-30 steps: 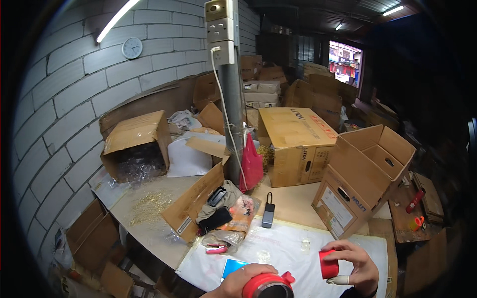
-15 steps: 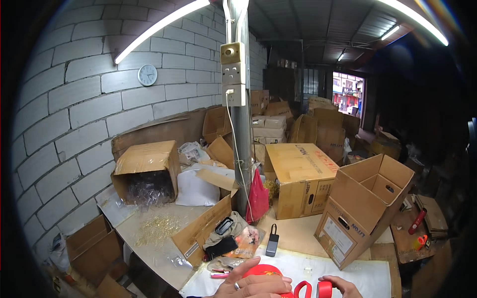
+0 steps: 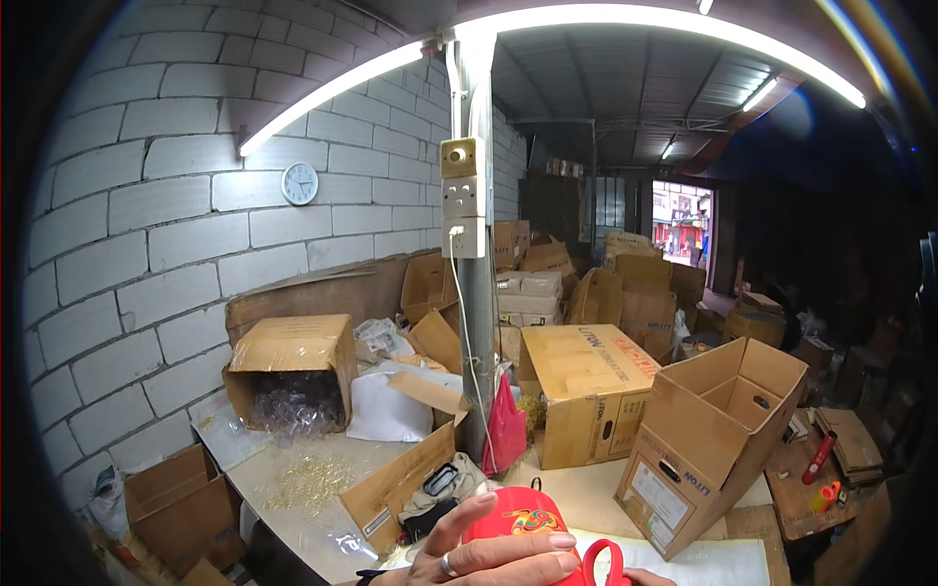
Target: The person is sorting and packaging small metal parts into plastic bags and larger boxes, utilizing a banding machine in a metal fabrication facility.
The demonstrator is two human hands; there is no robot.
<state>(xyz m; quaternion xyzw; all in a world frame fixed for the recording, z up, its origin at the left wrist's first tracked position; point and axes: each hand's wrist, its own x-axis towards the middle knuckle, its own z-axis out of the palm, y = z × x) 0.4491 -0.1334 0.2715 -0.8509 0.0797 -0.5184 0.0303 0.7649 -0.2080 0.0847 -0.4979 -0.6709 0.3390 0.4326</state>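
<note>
A red rounded container (image 3: 496, 520) with a colourful printed figure is at the lower middle, tilted so its printed face shows. My left hand (image 3: 479, 559), a ring on one finger, grips it with the fingers laid across its near side and the thumb at its left edge. A red loop (image 3: 587, 565), like a handle or strap, stands up at the right of the fingers. Beside that loop, only a small part of my right hand (image 3: 647, 578) shows at the lower edge; its fingers are hidden, and what they hold cannot be seen.
An open carton (image 3: 674, 459) stands to the right, a closed carton (image 3: 586, 391) behind it. A pole (image 3: 475, 322) with sockets and a pink bag (image 3: 504, 430) rises from the table. A cut carton tray (image 3: 401, 488) holds odds and ends at left. Red tape dispenser (image 3: 827, 496) lies far right.
The view has tipped upward. My left hand and the red container have risen against the table, now covering most of the black device. My right hand, earlier holding a red roll, has mostly dropped from view.
</note>
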